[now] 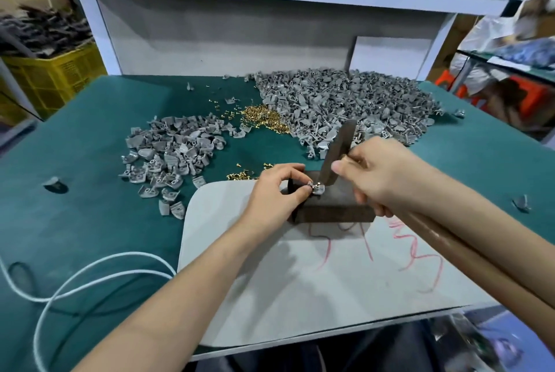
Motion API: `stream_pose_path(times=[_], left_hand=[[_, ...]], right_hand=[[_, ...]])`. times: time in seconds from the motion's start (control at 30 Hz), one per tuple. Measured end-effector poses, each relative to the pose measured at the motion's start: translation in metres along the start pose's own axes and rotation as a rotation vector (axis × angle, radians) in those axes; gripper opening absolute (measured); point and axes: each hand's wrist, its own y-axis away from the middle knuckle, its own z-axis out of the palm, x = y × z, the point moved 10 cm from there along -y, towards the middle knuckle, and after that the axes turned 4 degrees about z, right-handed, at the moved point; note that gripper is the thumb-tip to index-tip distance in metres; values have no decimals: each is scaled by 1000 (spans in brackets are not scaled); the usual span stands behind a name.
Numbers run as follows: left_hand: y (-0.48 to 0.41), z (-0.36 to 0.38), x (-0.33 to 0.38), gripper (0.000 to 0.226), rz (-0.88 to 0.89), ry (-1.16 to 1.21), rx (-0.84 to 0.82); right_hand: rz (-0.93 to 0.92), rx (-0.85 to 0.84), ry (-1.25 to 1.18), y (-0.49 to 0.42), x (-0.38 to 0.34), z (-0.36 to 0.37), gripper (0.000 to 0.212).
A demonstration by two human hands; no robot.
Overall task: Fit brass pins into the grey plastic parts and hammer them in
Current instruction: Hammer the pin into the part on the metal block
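Head view: left hand [276, 188] pinches grey plastic part [319, 190] on dark block [333, 209]; right hand [381, 173] grips hammer [338, 149]; advise light, square blow on brass pin [317, 184].

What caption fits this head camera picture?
Left hand pinches a grey part on the dark block; right hand holds the hammer by its pin.

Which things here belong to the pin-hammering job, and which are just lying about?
Job:
- left hand pinching the grey part on the dark block
- right hand gripping the hammer
- brass pin pile
- grey parts heap

Lying about:
- white cable
- yellow crate
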Motion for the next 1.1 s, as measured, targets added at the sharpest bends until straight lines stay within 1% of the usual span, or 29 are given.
stream_pose_path(times=[0.13, 0.27, 0.37, 0.4, 0.5, 0.57, 0.63, 0.67, 0.77, 0.8, 0.83, 0.9, 0.93, 1.03, 1.1], left_hand=[[1, 2, -4, 12, -46, 25, -16], [1, 1, -3, 9, -64, 27, -14], [3, 0, -5, 10, -86, 37, 4], [3, -1, -5, 10, -90, 40, 12], [3, -4, -3, 11, -83, 26, 24], [4, -4, -1, 12, -65, 35, 24], [4, -3, -3, 10, -82, 47, 18], [3, -4, -5, 10, -90, 58, 23], [3, -5, -3, 16, -76, 51, 24], [3, -4, -2, 16, -70, 41, 17], [3, -4, -2, 16, -70, 37, 16], [2, -5, -4, 16, -86, 47, 29], [2, -5, -4, 17, -93, 53, 35], [3, -5, -3, 18, -83, 37, 27], [3, -4, -2, 15, -86, 50, 20]], right_hand=[[25, 86, 108, -9, -5, -4, 43], [71, 65, 155, -8, 0, -1, 41], [26, 192, 114, -6, -3, -22, 41], [25, 202, 109, -6, -4, -22, 41], [80, 89, 210, -10, 1, 3, 43], [79, 100, 181, -10, 1, -4, 43], [20, 211, 114, -9, -5, -26, 41], [1, 231, 88, -10, -9, -29, 40], [37, 83, 115, -15, -9, -1, 43], [56, 71, 112, -16, -6, 3, 44], [65, 85, 98, -16, -4, -1, 44], [33, 185, 79, -17, -7, -17, 43], [30, 201, 82, -18, -8, -18, 44], [74, 113, 78, -18, -3, 2, 43], [66, 141, -21, -20, -1, -1, 41]])
